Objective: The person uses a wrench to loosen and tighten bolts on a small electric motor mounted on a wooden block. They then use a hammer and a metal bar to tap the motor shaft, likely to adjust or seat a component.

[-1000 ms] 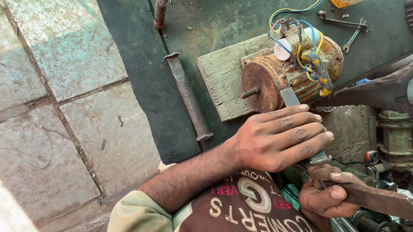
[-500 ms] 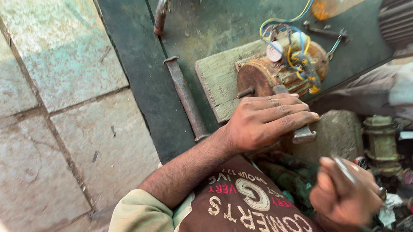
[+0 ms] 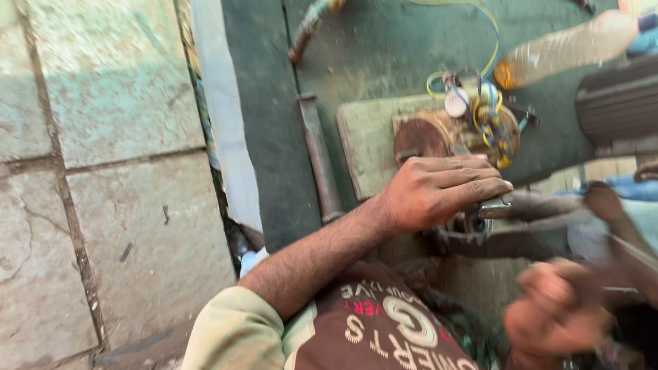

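A: Left to right. Stone-block floor (image 3: 71, 190) at far left, then the green metal desk (image 3: 403, 38), with a dark steel rod (image 3: 317, 158) lying along its left part.

B: And the left hand?

A: Left hand (image 3: 439, 192) sits palm down, forearm reaching in from the lower left, wrist about straight. Its grip is closed around a flat metal tool (image 3: 495, 205); only the grey tip shows past the fingers (image 3: 470, 186).

B: Where's the work piece?

A: Small rusty motor (image 3: 454, 132) just behind that hand, resting on a pale wooden block (image 3: 364, 139) on the desk. Coloured wires (image 3: 479, 106) bunch at its right end.

B: How would it handle?

A: My read: heavy for its size, rigid, rough with rust, so not slippery. The wires and their fittings look like the fragile part. Best held around the round casing, away from the wiring.

B: Right hand?

A: Right hand (image 3: 562, 311), low and blurred, curled like a fist. Something thin seems to run from it; can't tell what, nor how firm the grip is.

B: Further right?

A: Another person's hand (image 3: 604, 201) and sleeve, a second hand at the edge, and a ribbed grey motor housing (image 3: 632, 102) with a clear plastic bottle (image 3: 561, 48) above it.
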